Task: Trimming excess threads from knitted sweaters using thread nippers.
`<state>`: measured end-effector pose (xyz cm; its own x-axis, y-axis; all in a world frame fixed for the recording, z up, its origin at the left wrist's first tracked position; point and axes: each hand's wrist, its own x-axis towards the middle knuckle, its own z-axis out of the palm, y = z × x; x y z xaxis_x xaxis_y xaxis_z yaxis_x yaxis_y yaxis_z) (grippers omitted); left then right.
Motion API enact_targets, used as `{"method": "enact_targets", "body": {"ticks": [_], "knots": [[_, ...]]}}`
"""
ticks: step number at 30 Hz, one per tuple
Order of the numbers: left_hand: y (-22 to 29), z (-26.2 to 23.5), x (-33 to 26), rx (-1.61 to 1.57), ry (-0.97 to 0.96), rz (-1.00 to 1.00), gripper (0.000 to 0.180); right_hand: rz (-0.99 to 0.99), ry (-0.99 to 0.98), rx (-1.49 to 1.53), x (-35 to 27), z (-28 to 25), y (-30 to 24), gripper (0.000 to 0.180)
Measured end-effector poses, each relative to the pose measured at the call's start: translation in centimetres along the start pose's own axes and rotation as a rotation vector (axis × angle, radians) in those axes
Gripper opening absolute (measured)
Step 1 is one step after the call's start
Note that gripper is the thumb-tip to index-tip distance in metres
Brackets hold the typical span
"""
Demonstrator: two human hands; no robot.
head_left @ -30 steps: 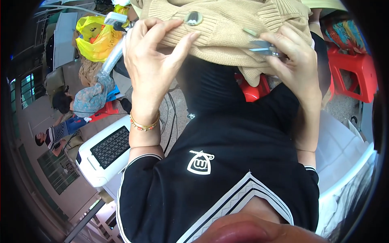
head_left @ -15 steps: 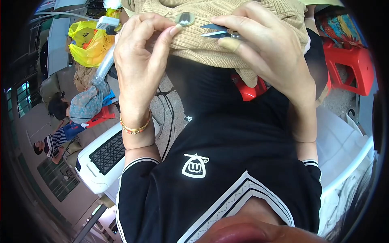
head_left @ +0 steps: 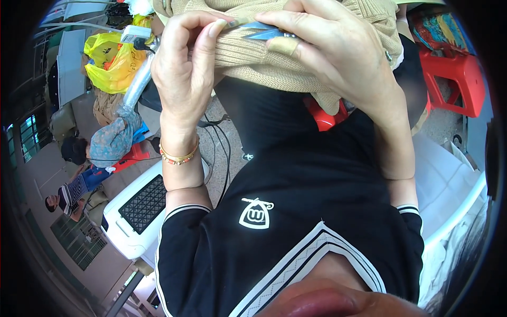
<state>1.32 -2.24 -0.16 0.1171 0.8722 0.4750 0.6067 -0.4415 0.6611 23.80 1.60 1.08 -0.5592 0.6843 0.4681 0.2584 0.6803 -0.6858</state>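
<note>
A beige knitted garment (head_left: 296, 68) hangs in front of my chest at the top of the view. My left hand (head_left: 185, 68) pinches its fabric between thumb and fingers; a beaded bracelet circles that wrist. My right hand (head_left: 327, 47) grips small metal thread snips (head_left: 264, 33), whose blades point left and touch the knit right beside my left fingertips. The two hands are close together, almost touching. A metal button (head_left: 388, 55) shows on the garment's right edge.
A white plastic appliance with a dark grille (head_left: 140, 208) stands at lower left. Yellow plastic bags (head_left: 113, 61) lie at upper left, red plastic stools (head_left: 454, 79) at upper right. Two other people (head_left: 74, 190) sit at far left. Cables cross the floor.
My right hand has moved left with the snips until the blades meet the knit at my left fingertips. The garment has shifted so the button is no longer at top centre.
</note>
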Motion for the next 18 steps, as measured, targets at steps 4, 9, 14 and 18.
{"method": "enact_targets", "body": {"ticks": [4,9,14,18], "knots": [[-0.7,0.6,-0.1,-0.098,0.087,-0.017,0.008,-0.323,0.267,-0.003,1.2,2.8,3.4,0.029],[-1.3,0.4,0.0,0.028,0.051,-0.012,0.010,-0.571,0.466,-0.086,1.9,4.0,4.9,0.030],[-2.4,0.2,-0.4,-0.108,0.048,-0.032,0.012,-0.187,0.113,-0.166,1.6,1.1,1.3,0.029],[-2.4,0.2,-0.3,-0.068,0.050,-0.038,0.012,-0.595,0.404,-0.162,2.6,3.6,5.1,0.029]]}}
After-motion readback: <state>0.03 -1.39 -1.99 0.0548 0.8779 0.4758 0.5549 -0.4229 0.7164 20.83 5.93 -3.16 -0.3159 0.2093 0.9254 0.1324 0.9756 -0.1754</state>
